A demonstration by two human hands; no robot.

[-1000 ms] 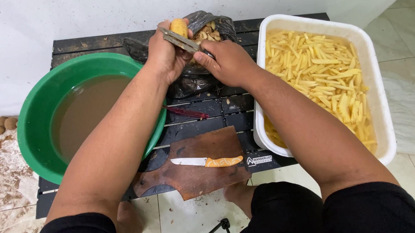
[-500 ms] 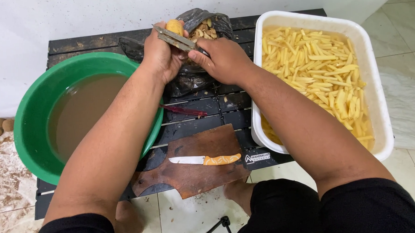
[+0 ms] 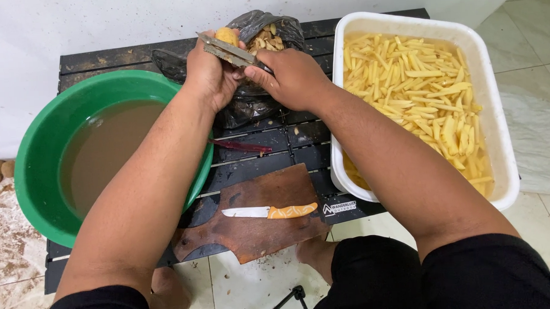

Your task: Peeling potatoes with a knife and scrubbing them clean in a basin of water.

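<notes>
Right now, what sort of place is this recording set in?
Probably an informal food-prep spot on a tiled floor, maybe a home or small stall. A low black slatted table holds a white tub of cut potato sticks, a green basin of murky water and a wooden cutting board with a knife.

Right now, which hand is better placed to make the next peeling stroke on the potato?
Right. The right hand grips the peeler laid across the potato; the left hand only cups the potato.
</notes>
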